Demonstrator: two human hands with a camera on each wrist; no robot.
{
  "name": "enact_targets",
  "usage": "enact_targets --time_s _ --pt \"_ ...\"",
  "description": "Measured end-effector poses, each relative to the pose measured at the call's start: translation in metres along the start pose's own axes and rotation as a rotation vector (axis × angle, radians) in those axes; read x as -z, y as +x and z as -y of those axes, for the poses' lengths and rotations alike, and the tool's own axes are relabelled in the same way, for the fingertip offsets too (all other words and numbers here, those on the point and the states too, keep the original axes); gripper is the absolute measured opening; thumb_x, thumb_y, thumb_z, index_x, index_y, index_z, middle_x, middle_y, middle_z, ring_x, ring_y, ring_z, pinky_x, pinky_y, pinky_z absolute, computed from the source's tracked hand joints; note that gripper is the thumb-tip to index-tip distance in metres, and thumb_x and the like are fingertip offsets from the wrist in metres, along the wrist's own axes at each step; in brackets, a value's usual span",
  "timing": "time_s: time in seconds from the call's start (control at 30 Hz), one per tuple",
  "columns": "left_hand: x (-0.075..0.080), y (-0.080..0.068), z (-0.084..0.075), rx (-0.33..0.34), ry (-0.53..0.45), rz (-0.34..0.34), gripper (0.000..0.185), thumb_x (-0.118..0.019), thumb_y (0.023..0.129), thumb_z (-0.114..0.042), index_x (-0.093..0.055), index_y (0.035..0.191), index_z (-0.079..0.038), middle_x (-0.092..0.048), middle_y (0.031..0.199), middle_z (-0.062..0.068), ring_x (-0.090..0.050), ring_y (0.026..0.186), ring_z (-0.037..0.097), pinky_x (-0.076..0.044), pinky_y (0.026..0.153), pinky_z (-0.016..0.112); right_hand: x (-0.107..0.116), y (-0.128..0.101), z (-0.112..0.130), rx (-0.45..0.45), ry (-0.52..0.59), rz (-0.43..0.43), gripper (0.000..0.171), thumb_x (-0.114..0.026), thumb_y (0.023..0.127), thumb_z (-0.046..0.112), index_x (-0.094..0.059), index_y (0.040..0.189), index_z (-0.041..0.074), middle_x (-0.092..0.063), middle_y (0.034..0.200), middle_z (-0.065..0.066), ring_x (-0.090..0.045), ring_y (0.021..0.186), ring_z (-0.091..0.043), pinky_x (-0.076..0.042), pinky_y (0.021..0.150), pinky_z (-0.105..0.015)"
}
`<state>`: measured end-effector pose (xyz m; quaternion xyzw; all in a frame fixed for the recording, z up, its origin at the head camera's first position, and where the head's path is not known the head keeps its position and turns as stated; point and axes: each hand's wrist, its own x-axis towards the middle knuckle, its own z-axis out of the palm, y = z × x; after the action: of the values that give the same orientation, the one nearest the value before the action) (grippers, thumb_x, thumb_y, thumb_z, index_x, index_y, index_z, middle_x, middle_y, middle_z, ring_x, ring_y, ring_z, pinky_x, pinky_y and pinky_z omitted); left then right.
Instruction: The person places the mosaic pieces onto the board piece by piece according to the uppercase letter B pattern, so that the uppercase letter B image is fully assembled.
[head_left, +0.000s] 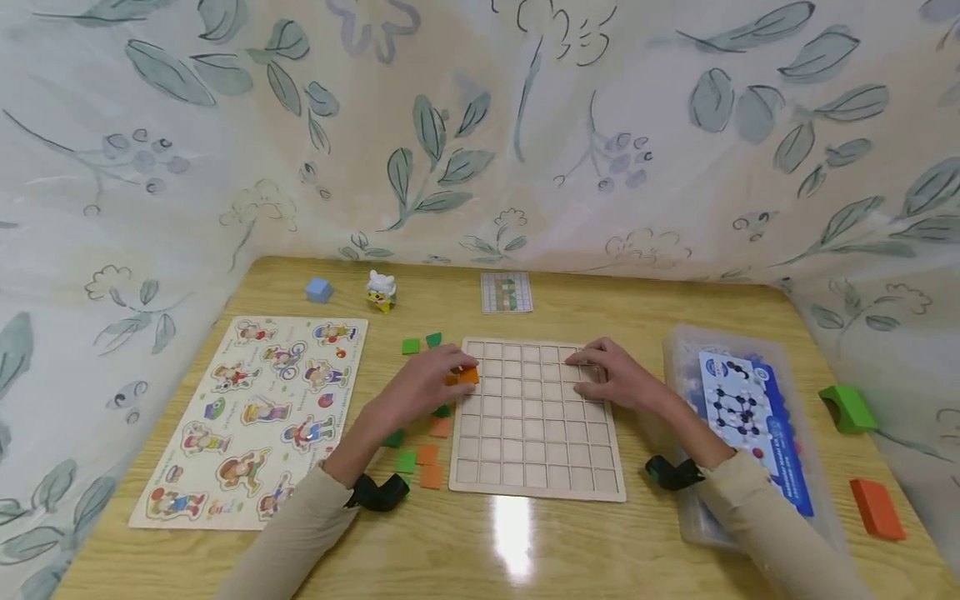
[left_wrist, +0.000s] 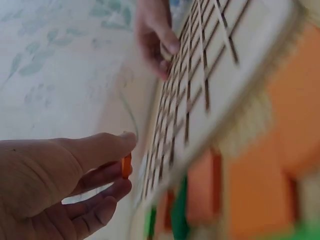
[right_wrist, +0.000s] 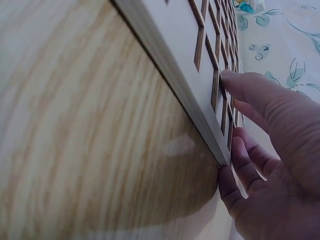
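A pale wooden grid board [head_left: 536,417] lies flat in the middle of the table, its cells empty. At the board's left edge my left hand [head_left: 438,379] pinches a small orange square tile [head_left: 468,376]; the left wrist view shows that orange tile [left_wrist: 126,166] held between thumb and fingers beside the grid board [left_wrist: 200,75]. My right hand [head_left: 611,375] rests with straight fingers on the board's upper right cells. From the right wrist view its fingers [right_wrist: 250,92] lie on the top face and edge of the grid board [right_wrist: 185,75].
Loose green [head_left: 410,346] and orange tiles [head_left: 431,477] lie left of the board. A picture puzzle board [head_left: 255,412] sits further left. A pattern card [head_left: 506,292], blue cube [head_left: 318,289] and toy figure [head_left: 381,290] stand at the back. A clear plastic box [head_left: 738,433] is at right, with green [head_left: 847,408] and orange blocks [head_left: 876,508] beyond.
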<state>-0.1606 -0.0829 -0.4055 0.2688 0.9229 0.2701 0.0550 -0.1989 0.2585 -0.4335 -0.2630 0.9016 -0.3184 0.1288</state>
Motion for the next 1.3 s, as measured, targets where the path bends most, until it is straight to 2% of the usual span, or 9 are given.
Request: enact_targets --time_s 0.23,0.4,0.7,1.0,1.13,1.3 --pt "-0.004 0.046 -0.017 -0.054 0.041 0.108 0.027 -0.068 0.090 -0.020 -0.068 0.114 -0.007 -0.064 0.106 0.005 -0.056 0.089 0.016 -0.048 0.079 0.031 0.000 0.003 0.001 -0.012 -0.001 0.004 0.039 -0.071 0.088 0.019 -0.063 0.125 0.009 -0.048 0.118 -0.016 -0.043 0.100 -0.023 -0.036 0.080 -0.036" --pt "-0.012 0.065 -0.017 -0.059 0.013 0.139 0.029 -0.068 0.091 -0.020 -0.067 0.117 -0.006 -0.062 0.109 0.006 -0.052 0.086 0.015 -0.046 0.077 0.029 0.003 0.003 0.002 0.005 0.009 -0.002 0.039 -0.072 0.088 0.017 -0.064 0.124 0.008 -0.048 0.115 -0.015 -0.041 0.097 -0.023 -0.035 0.077 -0.035" --pt "-0.019 0.073 -0.016 -0.106 -0.010 0.152 0.029 -0.069 0.090 -0.019 -0.067 0.116 -0.006 -0.065 0.108 0.007 -0.059 0.094 0.017 -0.049 0.084 0.032 0.003 0.005 0.002 -0.002 0.020 0.008 0.039 -0.072 0.088 0.019 -0.063 0.125 0.009 -0.048 0.114 -0.014 -0.041 0.099 -0.022 -0.035 0.080 -0.036" --pt "-0.020 0.072 -0.012 -0.090 0.013 0.148 0.028 -0.070 0.089 -0.021 -0.068 0.114 -0.008 -0.065 0.107 0.005 -0.059 0.096 0.016 -0.049 0.087 0.033 0.003 0.004 0.003 -0.017 0.038 0.015 0.039 -0.072 0.088 0.018 -0.063 0.125 0.009 -0.048 0.115 -0.014 -0.040 0.099 -0.022 -0.036 0.080 -0.036" --pt "-0.021 0.072 -0.012 -0.090 0.001 0.160 0.029 -0.070 0.090 -0.020 -0.068 0.116 -0.008 -0.065 0.110 0.006 -0.060 0.098 0.018 -0.050 0.088 0.033 0.002 0.002 0.003 -0.022 0.039 0.018 0.039 -0.072 0.088 0.017 -0.063 0.125 0.009 -0.048 0.116 -0.014 -0.040 0.098 -0.022 -0.036 0.079 -0.036" --pt "-0.022 0.072 -0.012 -0.082 -0.029 0.165 0.025 -0.071 0.089 -0.018 -0.071 0.111 -0.007 -0.064 0.105 0.007 -0.059 0.093 0.018 -0.050 0.085 0.032 0.002 0.002 0.002 -0.024 0.032 0.016 0.040 -0.072 0.087 0.018 -0.063 0.125 0.009 -0.048 0.116 -0.014 -0.041 0.100 -0.023 -0.037 0.081 -0.037"
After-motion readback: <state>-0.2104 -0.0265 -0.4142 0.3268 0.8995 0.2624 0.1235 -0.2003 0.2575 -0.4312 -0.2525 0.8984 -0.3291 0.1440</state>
